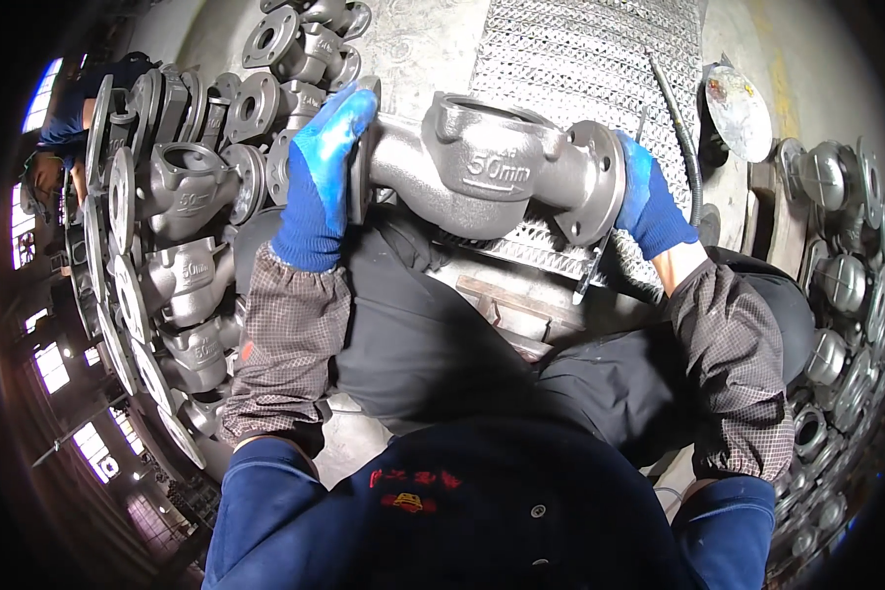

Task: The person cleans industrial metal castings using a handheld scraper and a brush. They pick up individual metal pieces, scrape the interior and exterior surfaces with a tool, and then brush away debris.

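Note:
A grey cast-metal valve body [477, 182] with a round flange at each end is held up level in front of me, above my knees. My left hand [329, 147], in a blue coated glove, is closed on its left flange [362, 157]. On the other end, my right hand [649, 197] in a matching glove grips the outer side of the right flange [596, 184], its fingers partly hidden behind the rim. The round opening [492, 108] in the top of the body faces up and away from me. Raised lettering marks the side towards me.
Similar valve bodies [187, 192] are stacked along my left, and more valve castings [841, 285] stand at the right. Beyond the held piece lies a perforated metal plate [570, 59]. A black hose [680, 138] runs near a whitish disc [737, 113]. Another person [64, 128] is at the far left.

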{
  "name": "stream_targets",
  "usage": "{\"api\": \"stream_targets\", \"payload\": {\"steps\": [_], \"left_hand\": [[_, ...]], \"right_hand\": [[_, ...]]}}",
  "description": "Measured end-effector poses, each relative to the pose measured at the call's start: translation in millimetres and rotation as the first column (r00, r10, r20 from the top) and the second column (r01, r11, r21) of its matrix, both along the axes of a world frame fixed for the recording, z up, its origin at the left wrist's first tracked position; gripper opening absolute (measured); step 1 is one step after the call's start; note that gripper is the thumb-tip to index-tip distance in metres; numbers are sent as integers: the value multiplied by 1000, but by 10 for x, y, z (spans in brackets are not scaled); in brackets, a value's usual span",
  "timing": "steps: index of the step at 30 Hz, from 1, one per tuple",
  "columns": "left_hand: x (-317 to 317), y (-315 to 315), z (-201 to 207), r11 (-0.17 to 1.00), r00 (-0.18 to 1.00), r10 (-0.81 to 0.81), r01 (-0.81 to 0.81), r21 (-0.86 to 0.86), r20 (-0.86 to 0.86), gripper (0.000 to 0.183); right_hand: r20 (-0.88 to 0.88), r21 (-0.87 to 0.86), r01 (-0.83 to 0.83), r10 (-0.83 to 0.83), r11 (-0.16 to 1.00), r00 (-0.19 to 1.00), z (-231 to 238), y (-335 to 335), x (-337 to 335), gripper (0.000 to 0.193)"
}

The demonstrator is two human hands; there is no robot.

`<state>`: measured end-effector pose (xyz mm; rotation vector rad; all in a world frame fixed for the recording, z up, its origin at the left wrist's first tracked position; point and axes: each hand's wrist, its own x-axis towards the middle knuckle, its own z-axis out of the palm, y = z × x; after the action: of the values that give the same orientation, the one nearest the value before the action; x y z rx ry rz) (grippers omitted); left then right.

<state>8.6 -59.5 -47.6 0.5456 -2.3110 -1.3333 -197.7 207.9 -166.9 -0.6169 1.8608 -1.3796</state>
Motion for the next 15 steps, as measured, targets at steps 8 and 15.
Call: {"api": "stream_targets", "payload": {"steps": [8,15], "left_hand": [[157,-146,-261,978,995,92,-82,193,-44,37],[224,-281,-488,965,989,149,-145,219,-1,36]], "right_hand": [[367,96,357,-366,929,855,130,-253,263,55],[314,174,446,-478,878,820,222,-477,229,60]]}}
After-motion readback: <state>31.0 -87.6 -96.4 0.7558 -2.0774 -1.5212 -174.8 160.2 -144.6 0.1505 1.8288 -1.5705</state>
